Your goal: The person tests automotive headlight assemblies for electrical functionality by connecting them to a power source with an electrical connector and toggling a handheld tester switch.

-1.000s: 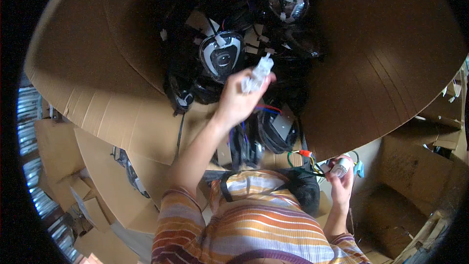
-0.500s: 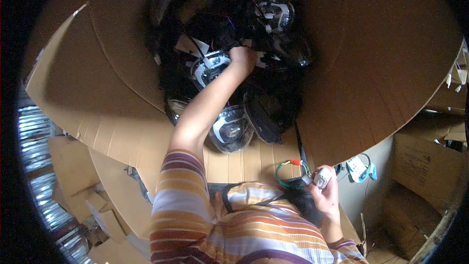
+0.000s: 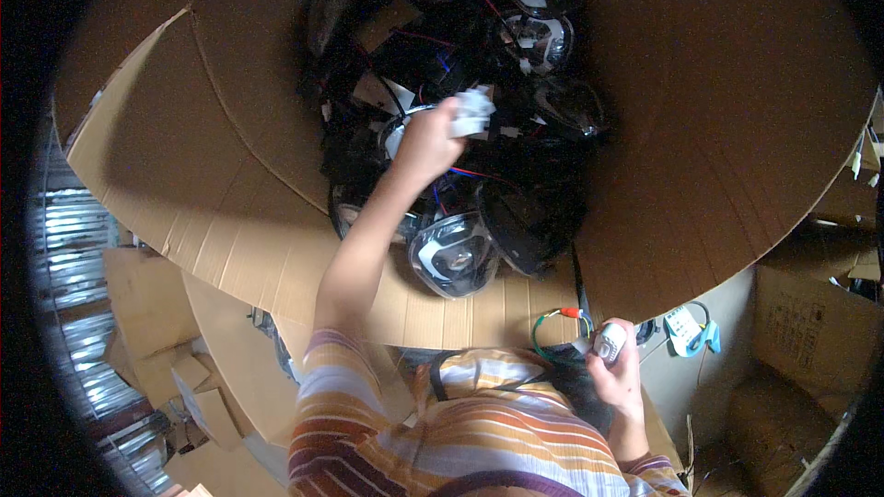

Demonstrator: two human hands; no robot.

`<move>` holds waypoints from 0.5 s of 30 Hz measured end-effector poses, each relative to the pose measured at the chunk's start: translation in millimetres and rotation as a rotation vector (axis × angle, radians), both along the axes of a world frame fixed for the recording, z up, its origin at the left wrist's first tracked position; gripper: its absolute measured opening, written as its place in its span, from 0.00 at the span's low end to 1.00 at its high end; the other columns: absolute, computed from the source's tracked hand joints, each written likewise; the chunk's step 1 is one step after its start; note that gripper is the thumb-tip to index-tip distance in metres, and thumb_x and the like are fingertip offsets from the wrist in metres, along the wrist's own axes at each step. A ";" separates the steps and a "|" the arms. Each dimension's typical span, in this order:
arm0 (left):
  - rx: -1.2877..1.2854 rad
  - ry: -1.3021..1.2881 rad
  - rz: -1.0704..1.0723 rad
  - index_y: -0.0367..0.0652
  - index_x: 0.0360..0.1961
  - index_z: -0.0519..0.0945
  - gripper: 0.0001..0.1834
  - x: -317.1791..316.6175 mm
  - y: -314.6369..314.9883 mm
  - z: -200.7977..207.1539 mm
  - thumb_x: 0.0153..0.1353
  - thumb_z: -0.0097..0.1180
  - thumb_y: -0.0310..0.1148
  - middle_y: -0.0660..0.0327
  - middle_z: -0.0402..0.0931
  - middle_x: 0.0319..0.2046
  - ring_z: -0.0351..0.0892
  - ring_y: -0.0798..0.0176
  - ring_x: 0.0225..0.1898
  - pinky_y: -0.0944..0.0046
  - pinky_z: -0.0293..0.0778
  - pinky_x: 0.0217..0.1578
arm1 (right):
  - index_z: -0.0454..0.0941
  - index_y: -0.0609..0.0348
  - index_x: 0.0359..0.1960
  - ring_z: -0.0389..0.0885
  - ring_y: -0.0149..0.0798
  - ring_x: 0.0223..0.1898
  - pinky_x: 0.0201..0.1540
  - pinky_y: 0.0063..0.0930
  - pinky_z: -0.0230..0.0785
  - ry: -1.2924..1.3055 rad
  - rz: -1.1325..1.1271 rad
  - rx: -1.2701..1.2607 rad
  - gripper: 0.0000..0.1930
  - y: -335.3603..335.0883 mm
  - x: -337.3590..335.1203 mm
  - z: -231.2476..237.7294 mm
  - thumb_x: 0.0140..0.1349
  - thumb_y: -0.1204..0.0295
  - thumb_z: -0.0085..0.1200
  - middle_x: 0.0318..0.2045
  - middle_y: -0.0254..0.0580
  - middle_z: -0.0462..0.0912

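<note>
My left hand (image 3: 426,145) reaches into a large cardboard box and is closed on a small blocky grey-white part (image 3: 474,113), blurred by motion. Around and below that hand lie several lamp-like units with clear domed covers, one of them a clear-covered lamp (image 3: 458,256) near the box's front. Thin red and blue wires (image 3: 444,186) run among them. At the lower right, outside the box, my right hand (image 3: 617,374) grips a grey plug-like part (image 3: 610,343) with a round, ridged end. Beside it curves a green wire (image 3: 538,335) with a red connector (image 3: 571,313).
Broad cardboard flaps (image 3: 709,147) rise to both sides of the contents. A blue-and-white tag (image 3: 686,331) hangs to the right of my right hand. Metal rollers (image 3: 78,262) line the far left, with more cardboard (image 3: 152,313) next to them.
My left hand has lifted from among the lamps, and the grey-white part now shows in it. The view has shifted slightly; my right hand keeps its grip on the grey part.
</note>
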State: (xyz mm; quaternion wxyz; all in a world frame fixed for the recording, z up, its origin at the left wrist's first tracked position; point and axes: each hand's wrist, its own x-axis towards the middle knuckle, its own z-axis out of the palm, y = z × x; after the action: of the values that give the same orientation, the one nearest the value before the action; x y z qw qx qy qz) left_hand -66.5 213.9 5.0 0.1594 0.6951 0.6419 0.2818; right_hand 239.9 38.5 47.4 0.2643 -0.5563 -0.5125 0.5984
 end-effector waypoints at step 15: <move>0.527 -1.125 0.090 0.33 0.28 0.69 0.07 -38.9 -116.8 104.9 0.45 0.48 0.24 0.62 0.62 0.17 0.50 0.77 0.10 0.78 0.50 0.12 | 0.58 0.63 0.36 0.64 0.26 0.25 0.29 0.17 0.59 -0.017 0.036 0.025 0.17 -9.3 -15.7 1.2 0.40 0.81 0.43 0.23 0.34 0.65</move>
State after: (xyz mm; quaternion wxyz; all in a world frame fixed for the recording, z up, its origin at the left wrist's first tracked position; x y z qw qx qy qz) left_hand -105.4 97.0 109.9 0.2842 0.4282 0.3973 0.7603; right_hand 224.2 29.2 48.6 0.2562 -0.5487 -0.5322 0.5916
